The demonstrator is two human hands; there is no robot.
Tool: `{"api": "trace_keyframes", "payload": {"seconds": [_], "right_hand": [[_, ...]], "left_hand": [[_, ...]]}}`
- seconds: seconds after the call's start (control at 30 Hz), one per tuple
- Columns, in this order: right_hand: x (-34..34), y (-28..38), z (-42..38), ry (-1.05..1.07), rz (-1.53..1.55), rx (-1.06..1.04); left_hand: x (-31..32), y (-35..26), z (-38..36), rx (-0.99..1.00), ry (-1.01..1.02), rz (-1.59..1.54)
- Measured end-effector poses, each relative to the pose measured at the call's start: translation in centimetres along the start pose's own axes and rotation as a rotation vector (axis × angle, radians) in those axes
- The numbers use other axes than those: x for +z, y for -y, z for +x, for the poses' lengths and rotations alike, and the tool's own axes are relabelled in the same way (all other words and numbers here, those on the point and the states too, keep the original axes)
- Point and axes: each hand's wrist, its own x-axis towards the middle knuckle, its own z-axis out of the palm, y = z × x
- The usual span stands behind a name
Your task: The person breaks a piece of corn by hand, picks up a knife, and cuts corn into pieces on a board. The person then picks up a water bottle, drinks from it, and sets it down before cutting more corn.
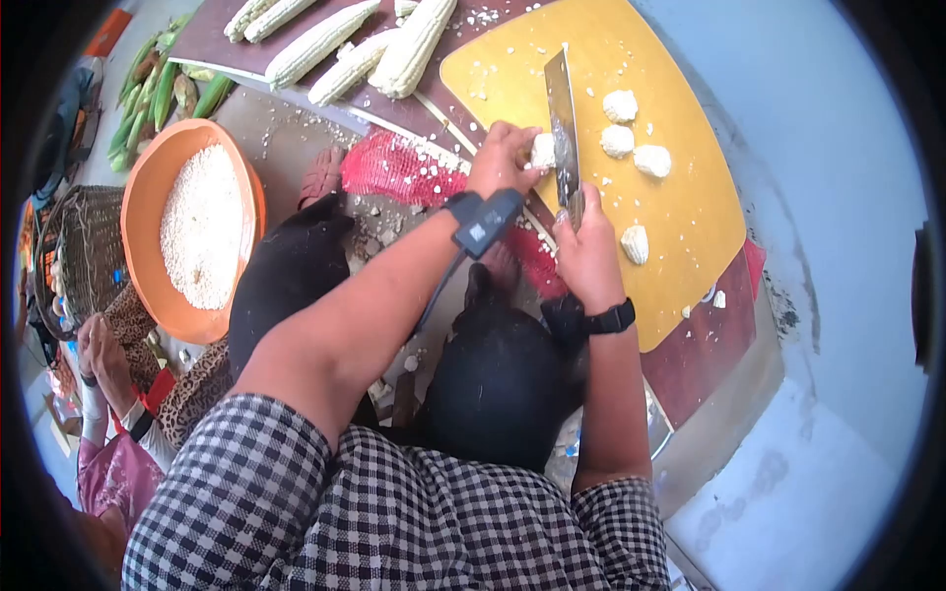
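Note:
On the yellow cutting board (690, 217), my right hand (589, 251) is closed round the handle of a cleaver (561, 108), its blade standing on edge and pointing away from me. My left hand (505, 163) pinches a short piece of white corn cob (543, 151) against the blade's left side. Right of the cleaver lie several cut cob pieces, among them a piece (620, 105) at the back and another piece (635, 244) nearer me. Loose kernels dot the board. Whether the blade touches the held piece is hard to tell.
Whole white corn cobs (320, 44) lie on the dark red table (690, 379) at the back left. An orange basin (140, 222) of kernels stands left, near a wicker basket (94, 246) and green husked corn (148, 98). Another person's hands (103, 360) show at lower left.

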Motion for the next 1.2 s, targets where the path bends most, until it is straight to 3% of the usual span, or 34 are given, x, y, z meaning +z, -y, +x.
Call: {"api": "trace_keyframes", "payload": {"seconds": [0.1, 0.13, 0.3, 0.37, 0.43, 0.5, 0.67, 0.8, 0.9, 0.93, 1.03, 1.1, 1.2], "right_hand": [[-0.3, 0.5, 0.1, 0.058, -0.087, 0.072], [-0.1, 0.7, 0.2, 0.035, -0.094, 0.023], [-1.9, 3.0, -0.3, -0.068, -0.118, -0.086], [-2.5, 3.3, 0.1, -0.063, -0.096, -0.095], [-1.0, 0.8, 0.1, 0.004, -0.121, -0.002], [0.8, -1.1, 0.8, 0.006, -0.154, -0.017], [0.0, -0.8, 0.8, -0.029, -0.051, 0.052], [-2.4, 3.1, 0.0, -0.103, -0.096, -0.008], [-3.0, 4.0, 0.3, -0.187, -0.089, -0.094], [-2.1, 2.0, 1.2, -0.155, -0.168, -0.078], [0.5, -2.0, 2.7, -0.1, -0.127, -0.046], [-0.4, -1.6, 2.4, -0.039, -0.182, 0.054], [-0.8, -1.5, 3.0, -0.042, -0.181, 0.029]], "left_hand": [[-0.3, 0.4, 0.0, 0.135, -0.05, 0.102], [-0.6, -0.4, -0.1, 0.059, -0.024, 0.076], [-0.9, -3.6, 0.5, 0.146, -0.086, -0.074], [-0.6, -3.9, 0.8, 0.137, -0.072, -0.186], [0.4, -0.1, 0.0, 0.07, -0.072, -0.032], [0.2, -0.2, 0.2, -0.02, -0.047, 0.005], [-0.5, -1.7, 0.4, -0.005, 0.007, 0.055], [-0.8, -4.4, 0.4, 0.123, -0.08, -0.072], [-1.3, -7.0, 0.1, 0.136, -0.13, -0.344], [-1.3, -6.1, 0.1, 0.158, -0.134, -0.214], [-0.6, -2.8, -0.6, -0.121, -0.091, -0.001], [-0.3, -1.8, -1.2, -0.114, -0.042, -0.017], [-0.6, -2.7, 0.3, -0.092, -0.005, -0.093]]}}
